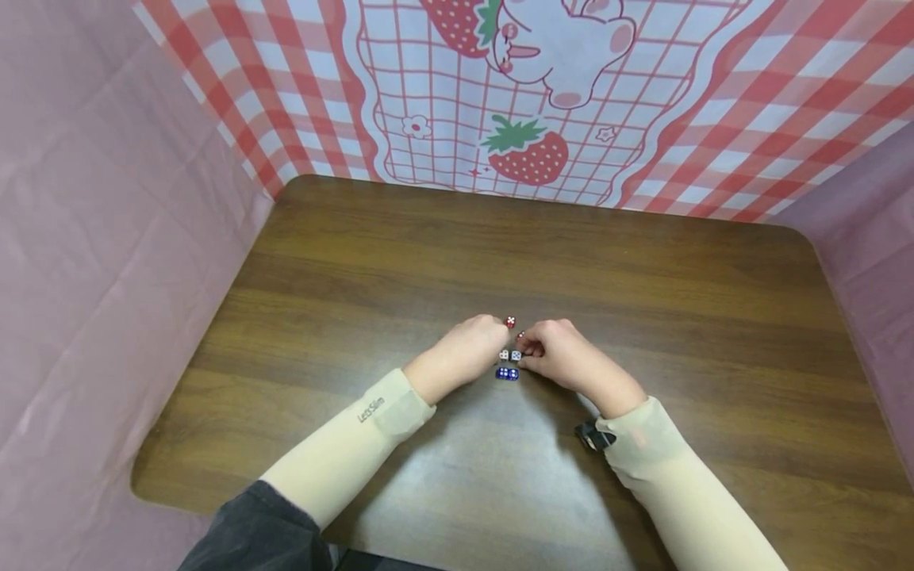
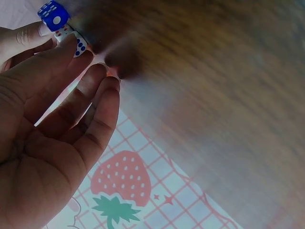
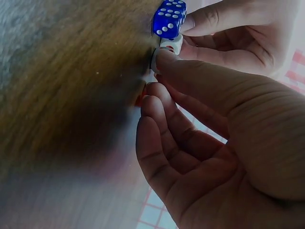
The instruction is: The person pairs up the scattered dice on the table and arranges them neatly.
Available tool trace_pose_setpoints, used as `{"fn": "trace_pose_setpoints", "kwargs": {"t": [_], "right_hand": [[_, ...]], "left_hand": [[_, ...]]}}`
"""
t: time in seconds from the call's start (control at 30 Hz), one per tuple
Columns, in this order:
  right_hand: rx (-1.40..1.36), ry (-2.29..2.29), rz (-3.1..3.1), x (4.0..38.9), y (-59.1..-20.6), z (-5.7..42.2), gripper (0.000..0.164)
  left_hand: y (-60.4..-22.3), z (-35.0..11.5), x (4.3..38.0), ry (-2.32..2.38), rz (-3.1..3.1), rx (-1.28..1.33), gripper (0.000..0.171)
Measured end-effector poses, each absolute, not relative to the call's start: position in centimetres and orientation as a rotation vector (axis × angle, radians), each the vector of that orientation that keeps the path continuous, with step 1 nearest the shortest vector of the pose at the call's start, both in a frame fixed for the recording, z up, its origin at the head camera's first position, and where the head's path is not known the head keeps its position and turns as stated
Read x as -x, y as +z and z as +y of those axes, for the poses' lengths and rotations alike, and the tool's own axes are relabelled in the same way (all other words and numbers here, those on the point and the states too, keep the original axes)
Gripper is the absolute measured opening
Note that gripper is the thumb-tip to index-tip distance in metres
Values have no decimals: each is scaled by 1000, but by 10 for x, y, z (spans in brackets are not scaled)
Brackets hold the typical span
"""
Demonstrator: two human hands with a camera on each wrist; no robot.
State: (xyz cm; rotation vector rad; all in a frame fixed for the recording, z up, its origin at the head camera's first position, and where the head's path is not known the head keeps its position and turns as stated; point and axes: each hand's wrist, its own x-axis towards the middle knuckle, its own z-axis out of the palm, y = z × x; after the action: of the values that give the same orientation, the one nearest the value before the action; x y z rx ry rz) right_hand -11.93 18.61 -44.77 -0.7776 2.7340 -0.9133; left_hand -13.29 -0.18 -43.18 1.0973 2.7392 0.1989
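Observation:
Two white dice sit side by side between the hands in the head view. My left hand pinches the left white die between thumb and forefinger. With thumb and forefinger, my right hand holds the right white die, which shows blue dots. Just nearer to me, a pair of blue dice touch each other; one blue die appears beside the left thumb. A red die lies beyond the left knuckles. Another red die is partly hidden by my right fingers.
The brown wooden table has rounded corners. Behind it hangs a red-and-white checked cloth with strawberries. Pink cloth covers the left side, and a similar drape the right. A black strap device is on the right wrist.

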Motion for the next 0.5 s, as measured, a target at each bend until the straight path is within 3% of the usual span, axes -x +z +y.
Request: {"fn": "trace_pose_setpoints", "kwargs": {"t": [0.5], "right_hand": [[802, -901, 2732, 119, -447, 184, 11]], "left_hand": [[-432, -2, 132, 253, 2736, -1133, 13]]}}
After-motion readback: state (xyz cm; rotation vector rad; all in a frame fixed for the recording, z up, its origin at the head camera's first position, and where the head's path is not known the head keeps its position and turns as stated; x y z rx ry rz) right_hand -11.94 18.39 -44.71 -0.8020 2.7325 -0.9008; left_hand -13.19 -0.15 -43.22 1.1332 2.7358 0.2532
